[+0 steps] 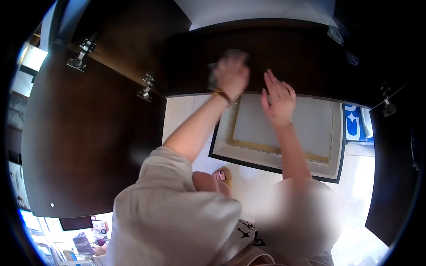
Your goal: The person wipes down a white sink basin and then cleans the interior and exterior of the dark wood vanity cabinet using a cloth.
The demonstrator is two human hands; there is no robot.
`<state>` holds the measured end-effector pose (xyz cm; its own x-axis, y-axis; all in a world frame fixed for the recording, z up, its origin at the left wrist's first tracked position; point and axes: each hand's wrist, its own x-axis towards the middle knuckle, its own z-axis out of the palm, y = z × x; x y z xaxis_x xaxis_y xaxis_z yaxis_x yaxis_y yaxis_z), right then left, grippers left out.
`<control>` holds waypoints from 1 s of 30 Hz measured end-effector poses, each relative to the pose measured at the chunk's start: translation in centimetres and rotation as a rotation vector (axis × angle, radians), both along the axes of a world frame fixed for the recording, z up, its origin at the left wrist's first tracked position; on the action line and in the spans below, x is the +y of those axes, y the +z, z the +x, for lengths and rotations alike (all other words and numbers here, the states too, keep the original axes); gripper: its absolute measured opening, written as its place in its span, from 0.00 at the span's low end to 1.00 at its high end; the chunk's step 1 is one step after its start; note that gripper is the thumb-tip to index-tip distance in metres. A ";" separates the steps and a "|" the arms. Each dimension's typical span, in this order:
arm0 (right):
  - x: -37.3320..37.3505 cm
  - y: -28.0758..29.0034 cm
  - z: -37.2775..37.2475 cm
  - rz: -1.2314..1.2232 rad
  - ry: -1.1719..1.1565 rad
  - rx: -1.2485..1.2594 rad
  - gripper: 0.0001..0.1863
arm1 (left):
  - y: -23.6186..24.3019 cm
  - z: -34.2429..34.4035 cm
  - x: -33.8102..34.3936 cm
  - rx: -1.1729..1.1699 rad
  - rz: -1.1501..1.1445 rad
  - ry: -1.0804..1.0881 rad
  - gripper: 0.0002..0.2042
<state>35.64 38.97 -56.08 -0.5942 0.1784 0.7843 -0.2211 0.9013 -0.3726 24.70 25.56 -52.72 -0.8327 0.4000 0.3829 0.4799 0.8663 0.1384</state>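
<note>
My left hand (231, 76), with a yellow bracelet at the wrist, is over the dark brown cabinet shelf (284, 53). It is smeared by motion. A greyish piece, apparently a cloth (213, 76), shows beside and beyond its fingers, pressed against the shelf. My right hand (279, 99) is at the shelf's front edge with its fingers stretched out and nothing in them. Below it, a large rectangular frame (341, 150) with a dark outer edge, pale band and gold inner border stands low by the floor. My right forearm crosses in front of the frame.
An open dark cabinet door (84, 142) with metal hinges (80, 55) spans the left; another dark panel (392, 177) stands at right. A blue-and-white package (355, 123) lies beside the frame. Clear plastic (337, 33) sits at the shelf's far right. A brown slipper (226, 174) is below.
</note>
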 end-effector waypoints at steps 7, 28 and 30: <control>2.4 1.6 1.2 -0.176 -0.028 0.126 0.24 | 0.2 1.3 -2.9 0.029 0.111 -0.203 0.25; 11.3 -1.6 2.3 -0.020 -0.397 0.081 0.22 | -0.7 5.1 15.2 0.087 0.036 -0.516 0.24; 11.4 -1.8 2.2 -0.028 -0.437 0.069 0.23 | -0.7 3.4 11.5 0.245 -0.054 -0.604 0.22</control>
<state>37.87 50.39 -57.91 -0.4042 0.4234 0.8108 0.1533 0.9052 -0.3963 28.08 37.01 -53.41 -0.3470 0.7940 0.4991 0.8964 0.4373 -0.0725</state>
